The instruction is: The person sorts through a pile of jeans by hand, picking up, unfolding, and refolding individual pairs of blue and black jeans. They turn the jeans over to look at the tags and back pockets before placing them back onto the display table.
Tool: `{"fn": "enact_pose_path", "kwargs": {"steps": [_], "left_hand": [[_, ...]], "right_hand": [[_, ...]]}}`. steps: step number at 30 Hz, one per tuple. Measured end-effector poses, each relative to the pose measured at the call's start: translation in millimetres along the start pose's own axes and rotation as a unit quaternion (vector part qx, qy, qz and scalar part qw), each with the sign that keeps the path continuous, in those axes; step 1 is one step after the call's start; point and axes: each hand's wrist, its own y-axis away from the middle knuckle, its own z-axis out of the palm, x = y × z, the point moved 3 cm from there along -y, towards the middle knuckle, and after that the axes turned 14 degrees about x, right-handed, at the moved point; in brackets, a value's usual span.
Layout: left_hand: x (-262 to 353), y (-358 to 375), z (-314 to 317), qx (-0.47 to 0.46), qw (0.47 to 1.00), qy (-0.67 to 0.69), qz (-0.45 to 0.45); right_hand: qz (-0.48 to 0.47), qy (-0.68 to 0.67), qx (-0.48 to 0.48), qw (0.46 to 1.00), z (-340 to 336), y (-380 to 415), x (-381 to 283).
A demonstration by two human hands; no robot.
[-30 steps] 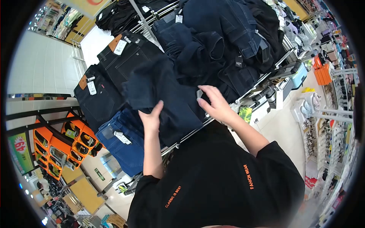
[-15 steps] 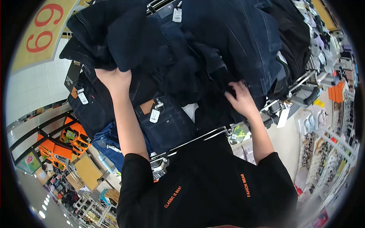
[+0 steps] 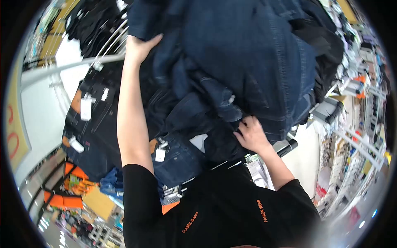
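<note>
A large pair of dark blue denim jeans [image 3: 231,45] lies spread over the rack, its folds bunched in the middle. My left hand [image 3: 141,48] grips its upper left edge, thumb sticking out and the other fingers hidden by the cloth. Lower right, my right hand [image 3: 252,134] has curled fingers closed on a dark denim edge. Beneath my left forearm are black jeans [image 3: 101,132] with a white tag [image 3: 85,108]. Another folded blue pair [image 3: 180,165] with a white price tag [image 3: 160,155] lies between my arms.
A pale metal bar [image 3: 82,62] juts out at the left, with black garments [image 3: 97,25] beyond it. Orange goods [image 3: 66,200] stand low on the left. Stocked shelves [image 3: 343,173] line the right side, past a black-ended rack arm [image 3: 289,147].
My left hand has moved farther away, and the bundled denim now lies spread out. My right hand's loosely spread fingers have curled in on the cloth. The view has shifted.
</note>
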Motion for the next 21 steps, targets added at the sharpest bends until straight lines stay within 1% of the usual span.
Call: {"fn": "enact_pose_path", "kwargs": {"steps": [1, 2, 3, 4, 5, 6, 7, 8, 10, 12, 13, 14, 16, 18, 20, 21], "left_hand": [[-55, 0, 12, 0.024, 0.967, -0.253, -0.034], [-89, -9, 18, -0.066, 0.905, -0.411, -0.086], [-130, -21, 21, -0.093, 0.899, -0.428, -0.034], [-102, -25, 24, -0.115, 0.858, -0.497, -0.061], [-64, -22, 22, -0.086, 0.865, -0.489, -0.067], [-80, -20, 24, -0.034, 0.855, -0.513, -0.07], [-111, -27, 22, -0.057, 0.908, -0.409, -0.067], [-130, -29, 24, -0.08, 0.947, -0.305, -0.065], [-116, -16, 19, 0.043, 0.907, -0.415, -0.054], [-87, -20, 15, -0.043, 0.926, -0.348, -0.14], [-74, -14, 14, -0.024, 0.979, -0.187, -0.08], [-63, -10, 12, -0.004, 0.994, -0.082, -0.079], [-36, 2, 6, 0.021, 0.981, -0.035, -0.192], [-24, 14, 3, 0.032, 0.979, 0.012, -0.2], [13, 28, -3, 0.056, 0.985, 0.02, -0.16], [27, 34, -7, 0.053, 0.987, 0.048, -0.145]], "right_hand": [[-0.001, -0.032, -0.01, 0.999, 4, 3, 4], [0.003, -0.06, -0.016, 0.998, 7, 8, 7], [0.035, -0.073, -0.027, 0.996, 15, 17, 10], [0.067, -0.086, -0.034, 0.993, 25, 26, 15], [0.091, -0.098, -0.065, 0.989, 43, 41, 24], [0.114, -0.116, -0.096, 0.982, 54, 52, 30], [0.111, -0.056, -0.109, 0.986, 30, 36, 20], [0.104, -0.001, -0.126, 0.987, 5, 20, 9], [0.095, -0.004, -0.066, 0.993, -2, 23, 9], [0.062, -0.007, -0.015, 0.998, 3, 23, 9], [0.056, -0.008, -0.008, 0.998, 5, 24, 9], [0.048, -0.009, 0.001, 0.999, 5, 25, 11], [0.028, -0.008, 0.024, 0.999, 0, 24, 11], [0.009, -0.01, 0.05, 0.999, -6, 23, 10], [0.008, -0.029, 0.054, 0.998, -2, 27, 14], [0.013, -0.038, 0.047, 0.998, -3, 28, 14]]}}
